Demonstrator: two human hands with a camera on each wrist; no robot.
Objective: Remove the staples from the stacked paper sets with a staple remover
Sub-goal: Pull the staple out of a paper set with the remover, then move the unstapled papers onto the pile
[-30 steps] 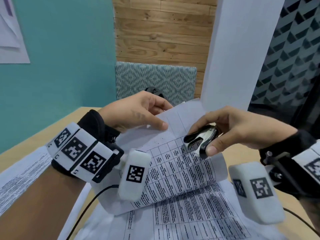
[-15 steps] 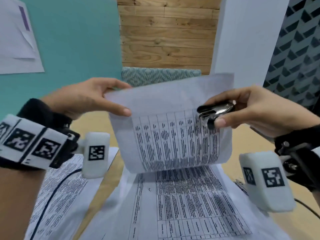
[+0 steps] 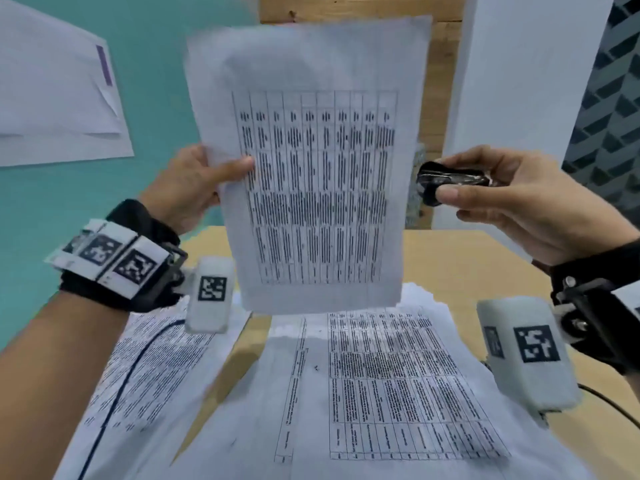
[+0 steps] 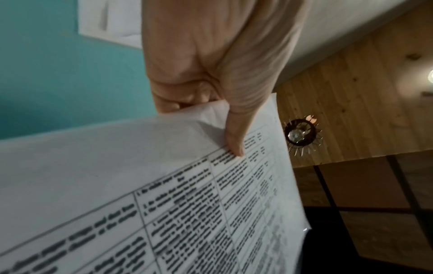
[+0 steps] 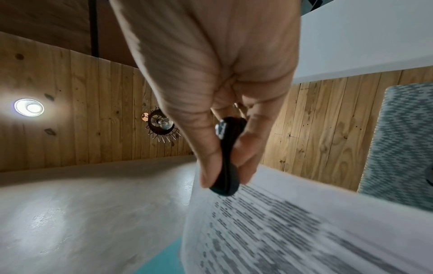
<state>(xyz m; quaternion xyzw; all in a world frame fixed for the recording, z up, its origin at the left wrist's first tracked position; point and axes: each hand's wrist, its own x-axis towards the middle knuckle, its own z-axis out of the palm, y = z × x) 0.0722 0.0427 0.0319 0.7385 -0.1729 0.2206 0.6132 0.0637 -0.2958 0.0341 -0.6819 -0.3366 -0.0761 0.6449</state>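
My left hand [image 3: 204,181] pinches the left edge of a printed sheet [image 3: 311,174] and holds it upright in the air above the table; the thumb [image 4: 234,140] lies on its printed face [image 4: 164,204]. My right hand [image 3: 502,199] grips a black staple remover [image 3: 446,181] squeezed between thumb and fingers, just off the sheet's right edge. In the right wrist view the staple remover [image 5: 227,159] sits beside the sheet [image 5: 281,222]. A stack of printed pages [image 3: 381,386] lies on the table below.
More printed pages [image 3: 145,368] lie on the wooden table [image 3: 460,261] at the left, with a black cable [image 3: 114,386] across them. A teal wall with a pinned paper [image 3: 59,98] stands at the left, a white pillar [image 3: 519,98] at the right.
My left hand has raised the sheet from the stack until it hangs upright and free. The right hand with the staple remover has come off the sheet and moved to its right.
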